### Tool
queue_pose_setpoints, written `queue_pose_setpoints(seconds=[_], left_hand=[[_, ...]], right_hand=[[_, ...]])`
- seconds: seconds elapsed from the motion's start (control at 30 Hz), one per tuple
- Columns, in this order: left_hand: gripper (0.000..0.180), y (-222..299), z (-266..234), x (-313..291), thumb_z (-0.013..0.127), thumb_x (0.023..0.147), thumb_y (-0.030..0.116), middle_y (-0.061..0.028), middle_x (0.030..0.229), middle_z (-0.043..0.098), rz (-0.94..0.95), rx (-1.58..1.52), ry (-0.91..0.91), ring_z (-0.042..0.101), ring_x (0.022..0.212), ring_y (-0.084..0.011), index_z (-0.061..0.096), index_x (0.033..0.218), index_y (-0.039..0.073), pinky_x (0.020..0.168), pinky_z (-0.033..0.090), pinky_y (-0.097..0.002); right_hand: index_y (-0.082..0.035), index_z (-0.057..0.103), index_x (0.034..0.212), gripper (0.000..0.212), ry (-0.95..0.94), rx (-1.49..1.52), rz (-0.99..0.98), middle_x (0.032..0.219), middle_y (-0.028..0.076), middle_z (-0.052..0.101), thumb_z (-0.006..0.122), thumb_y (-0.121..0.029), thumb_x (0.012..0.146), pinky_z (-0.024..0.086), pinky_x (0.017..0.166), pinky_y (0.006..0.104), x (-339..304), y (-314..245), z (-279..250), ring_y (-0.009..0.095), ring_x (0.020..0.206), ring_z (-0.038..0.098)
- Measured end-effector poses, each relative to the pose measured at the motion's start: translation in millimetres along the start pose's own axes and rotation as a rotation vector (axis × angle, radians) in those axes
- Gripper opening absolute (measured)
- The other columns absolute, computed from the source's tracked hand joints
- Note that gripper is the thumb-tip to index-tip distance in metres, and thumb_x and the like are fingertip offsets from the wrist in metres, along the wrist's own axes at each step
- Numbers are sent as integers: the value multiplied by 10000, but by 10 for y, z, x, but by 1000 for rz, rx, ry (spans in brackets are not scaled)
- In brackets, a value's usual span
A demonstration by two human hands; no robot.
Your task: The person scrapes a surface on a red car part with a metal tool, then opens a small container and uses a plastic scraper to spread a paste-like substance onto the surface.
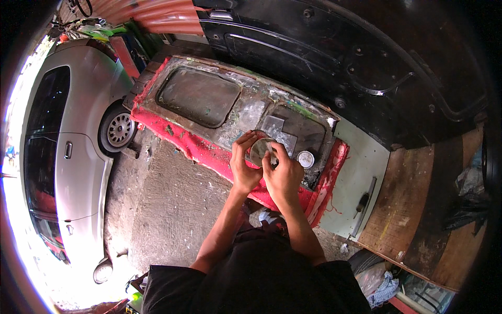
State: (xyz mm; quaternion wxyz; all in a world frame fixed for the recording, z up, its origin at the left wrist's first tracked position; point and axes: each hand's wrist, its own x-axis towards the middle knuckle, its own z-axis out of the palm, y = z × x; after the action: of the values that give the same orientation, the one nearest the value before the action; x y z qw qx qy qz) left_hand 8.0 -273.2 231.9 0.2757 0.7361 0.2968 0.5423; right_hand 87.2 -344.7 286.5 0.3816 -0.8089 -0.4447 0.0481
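Observation:
Between my two hands is a round open can [256, 153], its mouth facing up and a dull, greyish inside showing. My left hand [244, 166] is closed around the can's left side. The thumb and fingers of my right hand [284, 178] are pinched over the right part of the can's mouth. A small pale bit shows by those fingertips, too small to name. Just right of my right hand stands a small round tin [305, 159] with a whitish top. Beyond the can, a flat grey plate [282, 137] with a stepped edge lies on the worn work surface.
The stained bench top [251, 115] has a recessed dark panel [200, 97] and red cloth [183, 140] along its edges. A black vehicle panel [334, 63] stands behind. A pale board [353, 172] and wooden planks [400, 193] lie right. A silver car [83, 136] is left.

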Motion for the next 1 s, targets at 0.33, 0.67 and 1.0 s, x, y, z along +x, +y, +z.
queue_pose_setpoints(seconds=[0.33,0.67,1.0], left_hand=[[505,-80,15,-44,800,691,95,-186,1222,610,126,137,20,553,1203,-368,603,1146,-5,1021,435,-451],[530,-133,90,-129,811,694,133,-158,1234,610,172,181,56,540,1207,-386,607,1169,17,1010,429,-475],[514,-301,108,-207,786,700,113,-138,1266,595,229,269,-39,513,1235,-372,613,1178,38,1020,424,-473]], right_hand=[[-68,613,1050,228,55,227,69,839,159,721,677,-129,840,540,653,395,-84,26,173,314,762,714],[23,568,1060,201,-6,811,303,928,114,679,603,6,862,517,706,251,-120,314,495,119,828,634],[-32,587,1072,204,-79,1069,631,823,13,624,594,-43,868,419,481,229,-100,430,626,56,631,545]])
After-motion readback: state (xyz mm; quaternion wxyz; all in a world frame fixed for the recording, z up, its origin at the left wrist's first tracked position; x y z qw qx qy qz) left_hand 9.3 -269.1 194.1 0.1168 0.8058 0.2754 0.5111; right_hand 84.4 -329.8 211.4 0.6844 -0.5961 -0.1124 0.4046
